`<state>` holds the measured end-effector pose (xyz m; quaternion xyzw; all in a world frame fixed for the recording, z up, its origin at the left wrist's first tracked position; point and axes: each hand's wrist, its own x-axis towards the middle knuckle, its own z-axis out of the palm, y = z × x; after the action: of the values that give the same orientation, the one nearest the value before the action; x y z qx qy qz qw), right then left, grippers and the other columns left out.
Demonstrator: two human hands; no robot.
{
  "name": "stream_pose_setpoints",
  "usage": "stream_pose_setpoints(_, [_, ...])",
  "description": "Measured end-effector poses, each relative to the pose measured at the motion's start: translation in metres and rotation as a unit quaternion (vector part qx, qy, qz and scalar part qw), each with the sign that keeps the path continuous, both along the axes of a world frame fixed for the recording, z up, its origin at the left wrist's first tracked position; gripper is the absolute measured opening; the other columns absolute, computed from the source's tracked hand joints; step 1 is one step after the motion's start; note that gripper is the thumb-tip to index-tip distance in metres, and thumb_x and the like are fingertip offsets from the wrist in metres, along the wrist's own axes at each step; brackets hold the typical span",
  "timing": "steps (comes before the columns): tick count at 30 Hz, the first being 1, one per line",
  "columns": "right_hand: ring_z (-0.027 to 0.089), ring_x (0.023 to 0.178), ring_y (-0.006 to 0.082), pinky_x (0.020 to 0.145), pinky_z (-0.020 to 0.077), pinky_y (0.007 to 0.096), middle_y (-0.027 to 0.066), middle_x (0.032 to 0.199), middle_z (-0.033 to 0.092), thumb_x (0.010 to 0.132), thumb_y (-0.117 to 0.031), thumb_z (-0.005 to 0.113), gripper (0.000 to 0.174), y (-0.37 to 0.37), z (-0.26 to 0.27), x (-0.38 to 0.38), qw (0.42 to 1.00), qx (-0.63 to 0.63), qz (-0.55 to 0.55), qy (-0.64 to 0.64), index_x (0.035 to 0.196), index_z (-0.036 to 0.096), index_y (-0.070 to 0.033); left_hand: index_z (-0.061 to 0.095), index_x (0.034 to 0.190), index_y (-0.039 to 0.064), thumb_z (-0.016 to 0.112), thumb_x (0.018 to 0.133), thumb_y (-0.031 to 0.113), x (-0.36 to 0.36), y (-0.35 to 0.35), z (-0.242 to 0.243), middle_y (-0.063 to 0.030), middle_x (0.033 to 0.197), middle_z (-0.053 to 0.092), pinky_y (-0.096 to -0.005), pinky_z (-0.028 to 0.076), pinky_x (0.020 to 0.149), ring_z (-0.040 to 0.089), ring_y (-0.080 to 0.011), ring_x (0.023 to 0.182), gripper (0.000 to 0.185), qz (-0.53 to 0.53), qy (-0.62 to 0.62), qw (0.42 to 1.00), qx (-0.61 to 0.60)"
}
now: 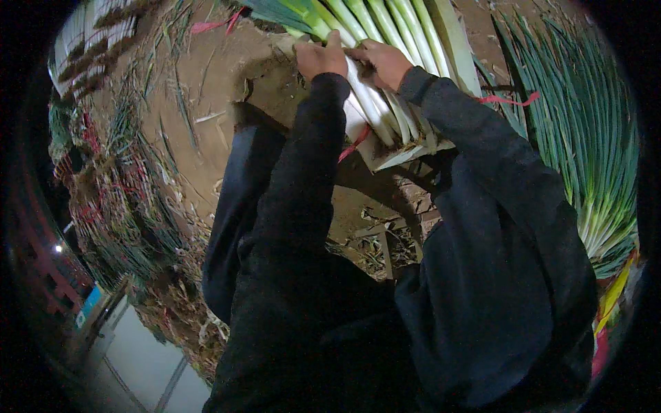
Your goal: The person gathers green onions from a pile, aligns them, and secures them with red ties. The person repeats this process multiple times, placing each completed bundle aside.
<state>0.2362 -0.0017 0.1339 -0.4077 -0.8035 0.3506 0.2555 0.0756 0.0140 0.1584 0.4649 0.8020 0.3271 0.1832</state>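
Before me a row of large bunching onions or leeks (395, 31) lies in a pale trough (462, 46). Their white shanks and root ends point towards me, and the green leaves run off the top edge. My left hand (322, 58) is at the left side of the row, its fingers curled on an outer stalk with the thumb raised. Close beside it, my right hand (384, 62) bends its fingers over the same stalks from the right. The fingertips are partly hidden. A red tie strip (356, 143) hangs by the root ends, under the stalks.
Green-leaved onions (573, 134) lie in a large heap at right, with a red strip (511, 99) beside them. Tied bundles (119, 206) and loose leaves cover the soil at left. White-shanked bundles (98, 46) lie at upper left. A pale panelled surface (150, 356) stands at lower left.
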Motion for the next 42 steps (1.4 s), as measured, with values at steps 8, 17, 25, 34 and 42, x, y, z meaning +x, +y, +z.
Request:
stream_pose_setpoints(8, [0.064,0.099,0.0405,0.087,0.0531,0.0479,0.0174,0.105,0.063,0.077,-0.006,0.070,0.066,0.006,-0.002,-0.002,0.999,-0.028,0.013,0.015,0.141,0.058,-0.011,0.072,0.081,-0.007,0.068,0.077,0.057,-0.050,0.044,-0.029,-0.0295,0.081,0.070,-0.0489,0.055,0.080,0.070,-0.0457,0.085,0.064,-0.140,0.022,0.967,-0.213])
stream_pose_setpoints(17, [0.066,0.099,0.0369,0.087,0.0549,0.0465,0.0131,0.108,0.069,0.075,-0.012,0.079,0.069,0.005,0.003,-0.001,0.996,-0.085,0.004,0.008,0.141,0.060,-0.018,0.072,0.088,-0.004,0.072,0.078,0.040,-0.034,0.020,0.009,-0.0265,0.096,0.070,-0.0492,0.056,0.084,0.069,-0.0441,0.094,0.045,-0.150,0.172,0.974,-0.006])
stream_pose_setpoints(25, [0.067,0.101,0.0372,0.087,0.0550,0.0461,0.0156,0.112,0.071,0.077,-0.007,0.073,0.058,0.002,0.003,-0.002,0.996,-0.083,-0.027,0.035,0.134,0.065,-0.015,0.052,0.113,-0.005,0.075,0.085,0.027,-0.024,0.020,-0.008,-0.0283,0.109,0.065,-0.0510,0.054,0.087,0.065,-0.0470,0.104,0.049,-0.152,0.217,0.952,-0.152])
stream_pose_setpoints(34, [0.067,0.090,0.0348,0.083,0.0554,0.0439,0.0135,0.101,0.069,0.081,-0.008,0.071,0.047,0.005,0.009,0.000,0.991,-0.122,-0.008,0.050,0.128,0.069,-0.012,0.015,0.153,-0.017,0.071,0.084,0.019,-0.009,0.006,0.006,-0.0341,0.140,0.047,-0.0386,0.041,0.111,0.049,-0.0455,0.127,0.097,-0.173,0.311,0.934,0.002])
stream_pose_setpoints(42, [0.069,0.096,0.0356,0.087,0.0567,0.0439,0.0137,0.113,0.072,0.077,-0.008,0.075,0.051,0.006,0.007,0.001,0.993,-0.110,-0.003,0.042,0.127,0.071,-0.016,0.010,0.162,0.003,0.076,0.074,0.013,-0.012,0.024,0.040,-0.0313,0.115,0.058,-0.0476,0.053,0.090,0.061,-0.0465,0.103,0.111,-0.210,0.206,0.951,-0.096])
